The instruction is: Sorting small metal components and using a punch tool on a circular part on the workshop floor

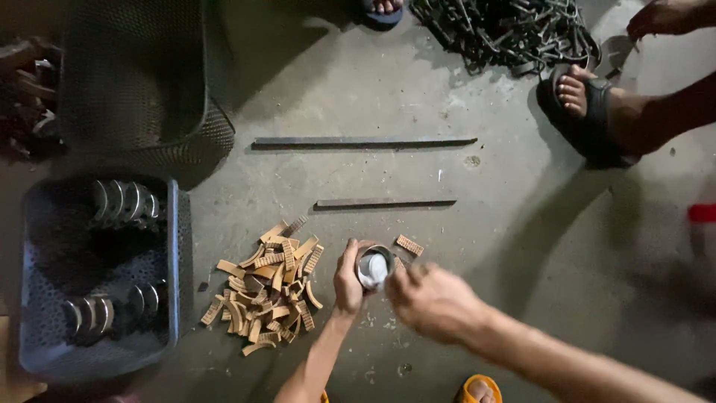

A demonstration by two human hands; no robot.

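Now L hand (347,280) grips small tin (374,267); R hand (431,298) touching rim.

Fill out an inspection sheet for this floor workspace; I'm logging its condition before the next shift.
Surface: grey concrete floor, stained and dusty.
Job's things: small metal can in the left hand; tan curved pieces piled beside it.
Clutter: two flat metal bars; heap of dark metal parts.
Grippers: right hand at the can's rim, blurred.
Cables: nothing seen.
Surroundings: blue crate of curved metal parts; dark basket; another person's sandalled foot.
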